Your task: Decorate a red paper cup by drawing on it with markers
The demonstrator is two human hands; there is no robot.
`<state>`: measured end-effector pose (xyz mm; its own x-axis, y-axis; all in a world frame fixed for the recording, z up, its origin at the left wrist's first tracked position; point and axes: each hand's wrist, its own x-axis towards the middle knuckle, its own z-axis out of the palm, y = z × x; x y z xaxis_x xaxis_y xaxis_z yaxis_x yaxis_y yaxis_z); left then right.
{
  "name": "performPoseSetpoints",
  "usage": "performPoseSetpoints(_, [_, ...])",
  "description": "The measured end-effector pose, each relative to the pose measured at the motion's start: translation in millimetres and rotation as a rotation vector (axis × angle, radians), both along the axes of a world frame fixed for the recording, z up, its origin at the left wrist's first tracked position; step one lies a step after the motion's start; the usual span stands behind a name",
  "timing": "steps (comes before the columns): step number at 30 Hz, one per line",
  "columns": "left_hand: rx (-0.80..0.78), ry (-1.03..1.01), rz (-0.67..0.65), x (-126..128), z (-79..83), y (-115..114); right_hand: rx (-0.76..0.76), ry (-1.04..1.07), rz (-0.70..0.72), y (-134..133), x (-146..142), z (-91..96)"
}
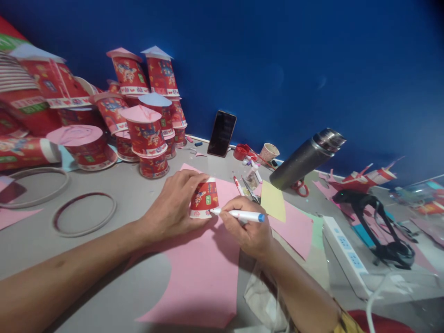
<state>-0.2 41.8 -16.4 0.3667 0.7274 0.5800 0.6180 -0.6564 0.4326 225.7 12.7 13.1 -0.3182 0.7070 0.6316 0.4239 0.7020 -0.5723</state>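
A red printed paper cup (204,199) stands upside down on a pink paper sheet (201,273). My left hand (173,206) is wrapped over the cup and presses it onto the sheet. My right hand (246,229) grips a white marker with a blue end (239,214). The marker's tip touches the sheet at the cup's rim. A curved piece is cut out of the sheet's left edge.
Stacks of red cups with paper lids (145,125) fill the back left. Two rings (85,212) lie on the grey table. A phone (222,133) leans on the blue wall. A grey flask (307,157), scissors (251,190), yellow paper (273,201) and a power strip (347,252) lie to the right.
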Motion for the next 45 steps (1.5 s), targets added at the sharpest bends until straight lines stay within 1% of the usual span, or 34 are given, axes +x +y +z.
performPoseSetpoints(6, [-0.028,-0.001,0.026,1.7,1.1,0.3,-0.030,0.052,-0.032,0.6,1.4,-0.9])
performPoseSetpoints(11, [-0.035,-0.003,0.022,1.5,0.3,0.7,-0.027,0.010,-0.010,1.6,0.9,-0.1])
performPoseSetpoints(16, [-0.036,-0.017,0.019,1.6,-0.2,1.2,-0.056,0.028,-0.038,1.3,1.9,0.6])
performPoseSetpoints(21, [-0.056,-0.033,0.011,1.4,-0.4,2.2,-0.054,-0.020,-0.020,2.0,1.9,0.5])
performPoseSetpoints(27, [-0.066,-0.035,0.012,2.0,0.9,1.1,-0.070,0.034,-0.041,1.5,1.5,0.1])
performPoseSetpoints(32, [-0.047,-0.028,-0.004,1.9,0.4,1.0,-0.075,-0.002,-0.045,1.6,0.9,0.7])
performPoseSetpoints(35, [-0.044,-0.026,-0.003,1.7,1.8,0.0,-0.088,0.022,-0.059,1.0,1.5,0.9])
performPoseSetpoints(39, [-0.063,-0.024,-0.011,1.2,3.2,-0.2,-0.068,0.015,-0.030,-0.4,1.6,2.2])
performPoseSetpoints(45, [-0.056,-0.028,-0.016,0.5,0.2,2.5,-0.048,-0.025,-0.016,0.6,1.8,2.3])
